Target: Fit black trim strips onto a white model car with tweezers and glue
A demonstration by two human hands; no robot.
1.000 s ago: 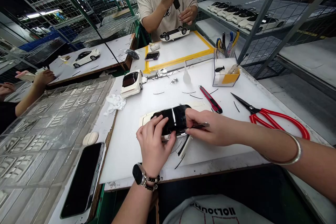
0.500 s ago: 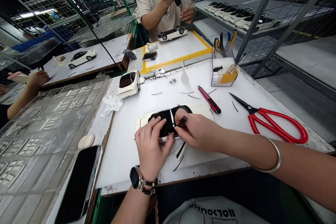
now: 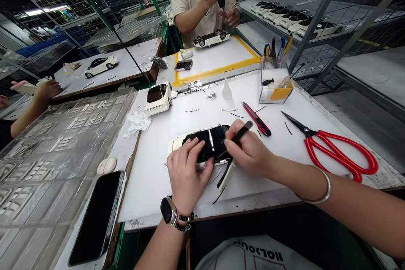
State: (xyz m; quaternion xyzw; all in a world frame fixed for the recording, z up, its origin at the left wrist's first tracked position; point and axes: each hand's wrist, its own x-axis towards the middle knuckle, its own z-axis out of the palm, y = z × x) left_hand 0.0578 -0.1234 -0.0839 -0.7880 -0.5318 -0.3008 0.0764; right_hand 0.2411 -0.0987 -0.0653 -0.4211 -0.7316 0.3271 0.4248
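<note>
White and glossy black, a model car (image 3: 205, 142) lies lengthwise on a white bench (image 3: 158, 185), midway between its left and right edges and nearer the front edge. In this view from the head, the person's two bare hands meet on it. The left hand (image 3: 187, 168) grasps the car, its fingers bent over the black roof and its thumb at the near side. The right hand (image 3: 248, 147) pinches a slim dark tool (image 3: 243, 130) at the other end of the roof; the tool's tip is hidden by the fingers. Just in front of the car lies a black-and-white strip (image 3: 224, 175), with a thin black strip (image 3: 218, 197) near the bench's front edge.

Toward the right edge are red-handled scissors (image 3: 335, 147), blades pointing away, and a red utility knife (image 3: 257, 119). A clear box (image 3: 275, 93) of tools stands at the far right corner. A second white car (image 3: 158, 98) sits near the far left corner, with crumpled tissue (image 3: 138, 122) at the left edge. Beyond that edge lie a black phone (image 3: 96, 217) and a pale oval case (image 3: 106, 166).

Past the far edge, a co-worker (image 3: 193, 8) holds a dark upright tool (image 3: 221, 1) above an upturned car (image 3: 211, 39).
</note>
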